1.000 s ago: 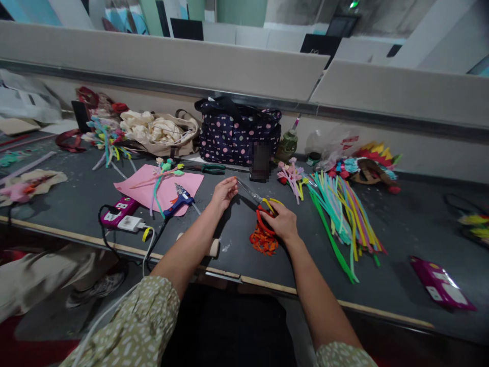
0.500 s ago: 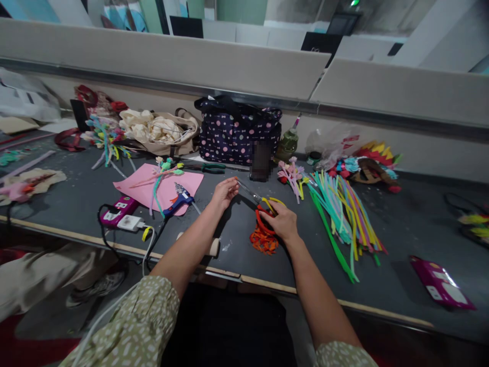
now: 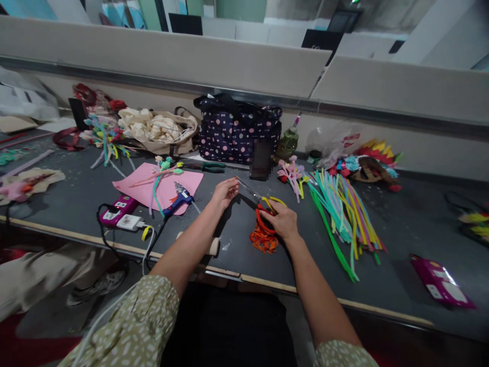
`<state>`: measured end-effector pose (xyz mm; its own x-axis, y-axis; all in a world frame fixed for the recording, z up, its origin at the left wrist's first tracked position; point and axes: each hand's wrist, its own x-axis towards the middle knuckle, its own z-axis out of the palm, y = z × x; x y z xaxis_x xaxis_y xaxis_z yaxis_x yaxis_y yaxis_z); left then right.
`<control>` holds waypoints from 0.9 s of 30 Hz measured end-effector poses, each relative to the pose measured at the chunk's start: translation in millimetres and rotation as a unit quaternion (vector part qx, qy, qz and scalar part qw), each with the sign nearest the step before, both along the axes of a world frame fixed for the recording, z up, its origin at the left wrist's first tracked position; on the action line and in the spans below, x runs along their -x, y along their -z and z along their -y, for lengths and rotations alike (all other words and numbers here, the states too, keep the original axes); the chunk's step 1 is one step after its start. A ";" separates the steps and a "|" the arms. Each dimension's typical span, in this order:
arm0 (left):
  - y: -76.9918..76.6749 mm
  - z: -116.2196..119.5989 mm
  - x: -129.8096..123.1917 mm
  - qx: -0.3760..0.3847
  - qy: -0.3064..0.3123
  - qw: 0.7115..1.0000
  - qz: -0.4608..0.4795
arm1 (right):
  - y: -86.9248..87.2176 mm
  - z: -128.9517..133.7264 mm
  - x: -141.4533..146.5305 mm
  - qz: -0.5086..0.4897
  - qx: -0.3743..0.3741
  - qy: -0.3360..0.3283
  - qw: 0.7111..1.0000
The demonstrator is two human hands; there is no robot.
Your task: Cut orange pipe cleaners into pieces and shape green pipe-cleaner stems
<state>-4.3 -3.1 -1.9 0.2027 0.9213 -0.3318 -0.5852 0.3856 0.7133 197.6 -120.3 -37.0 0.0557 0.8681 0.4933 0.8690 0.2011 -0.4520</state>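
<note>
1. Head view: near the center of the frame, the right hand point(image 3: 286, 221) grips the scissors point(image 3: 256, 197) by their red and yellow handles, blades slanting toward the upper left.
2. The left hand point(image 3: 225, 192) is by the blade tips, its thumb and fingertips drawn together. Whether they pinch anything is too small to tell. A slip or an early squeeze of the handles could nick a fingertip, since skin and metal are so near.
3. The orange scraps point(image 3: 263, 241) lie in a loose pile just below the red handle. A low sweep of the right hand could scatter them over the dark table point(image 3: 237, 229).
4. Left of center, the glue gun point(image 3: 176, 204) rests on the pink paper point(image 3: 191, 179). If it is hot, its nozzle could mark the sheet or burn a reaching hand.
5. The white cable point(image 3: 146, 255) runs over the table's front edge, close to the left sleeve point(image 3: 153, 300). A snag there could tug the purple power strip point(image 3: 114, 216).
6. The pale rod point(image 3: 214, 247) sits partly hidden behind the left forearm, near that edge; an elbow bump could roll it off.
</note>
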 end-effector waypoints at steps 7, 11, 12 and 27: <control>1.2 -0.2 0.0 0.008 0.001 1.000 0.003 | -2.1 1.4 1.7 0.015 0.007 0.002 1.000; 2.8 -1.3 0.4 0.011 0.003 1.000 0.007 | -2.1 1.8 1.9 0.021 0.014 0.001 1.000; 3.2 -1.7 0.6 0.011 0.005 1.000 0.008 | -2.3 2.0 2.0 0.024 0.017 0.000 1.000; 5.7 -4.4 1.9 0.010 0.012 1.000 0.007 | -9.4 3.4 5.2 0.073 0.079 0.076 0.991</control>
<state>-6.3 1.2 -7.6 0.2297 0.9095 -0.3464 -0.5854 0.4134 0.6974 192.5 -123.8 -27.7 0.1297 0.9225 0.3635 0.9426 -0.0010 -0.3339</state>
